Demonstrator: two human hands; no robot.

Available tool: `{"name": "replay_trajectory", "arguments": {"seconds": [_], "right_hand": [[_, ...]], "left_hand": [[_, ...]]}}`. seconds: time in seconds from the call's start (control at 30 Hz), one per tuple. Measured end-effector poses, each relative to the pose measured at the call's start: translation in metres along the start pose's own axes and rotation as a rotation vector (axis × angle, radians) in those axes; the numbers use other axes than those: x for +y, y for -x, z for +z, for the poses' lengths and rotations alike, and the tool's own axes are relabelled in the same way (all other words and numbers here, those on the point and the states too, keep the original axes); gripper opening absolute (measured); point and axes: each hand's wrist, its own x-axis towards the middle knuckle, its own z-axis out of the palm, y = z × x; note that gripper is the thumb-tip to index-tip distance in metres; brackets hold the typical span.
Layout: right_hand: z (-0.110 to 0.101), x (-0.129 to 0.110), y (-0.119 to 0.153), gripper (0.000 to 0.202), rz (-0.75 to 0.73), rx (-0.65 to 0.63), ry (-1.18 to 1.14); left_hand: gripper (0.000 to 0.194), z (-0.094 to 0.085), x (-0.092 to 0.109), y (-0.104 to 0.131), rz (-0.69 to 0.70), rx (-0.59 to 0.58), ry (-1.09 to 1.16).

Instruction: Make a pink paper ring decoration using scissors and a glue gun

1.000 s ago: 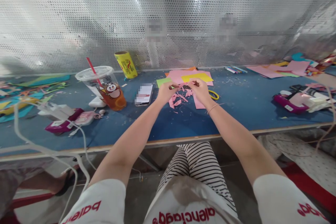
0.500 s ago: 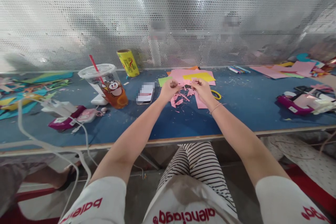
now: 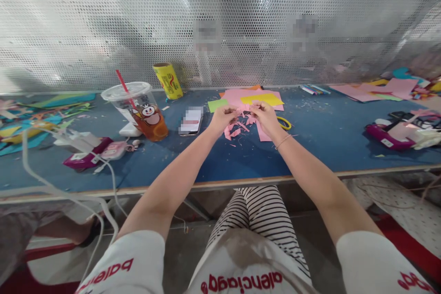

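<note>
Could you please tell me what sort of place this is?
Probably a craft workroom: a long blue table bears coloured paper, pink scraps and what look like pens.

Held paper [image 3: 244, 107] apparently pink; tabletop [image 3: 237, 163] blue.

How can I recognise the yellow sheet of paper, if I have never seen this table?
On the blue table, look beyond the left hand and right hand. There, the yellow sheet lies on a larger pink sheet. Its colour sets it apart from the pink, from the green sheet at left and the orange paper behind.
</note>
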Motion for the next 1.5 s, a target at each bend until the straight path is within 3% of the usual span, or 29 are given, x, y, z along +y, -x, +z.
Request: {"name": "replay_trajectory", "arguments": {"seconds": [0.33,0.73,0.97,1.07,1.2,1.5], "right_hand": [[0.010,-0.013,0.008,0.019,0.062,-0.001,-0.191],[0.003,-0.005,0.001,0.024,0.089,0.005,-0.077],[-0.004,0.000,-0.001,0.027,0.133,-0.025,0.031],[-0.004,0.000,-0.001,0.028,0.130,-0.018,0.025],[-0.004,0.001,-0.001,0.027,0.130,-0.021,0.039],[-0.004,0.007,0.001,0.024,0.147,-0.138,0.073]], "left_hand": [[0.024,0.002,-0.002,0.000,-0.020,-0.011,0.065],[0.020,-0.003,0.006,0.000,-0.088,0.017,0.031],[0.024,-0.014,0.002,-0.007,0.033,0.181,0.022],[0.019,-0.018,0.002,-0.011,0.103,0.190,0.005],[0.014,-0.020,0.001,-0.013,0.093,0.216,-0.012],[0.007,-0.018,0.005,-0.010,0.052,0.145,0.022]]}}
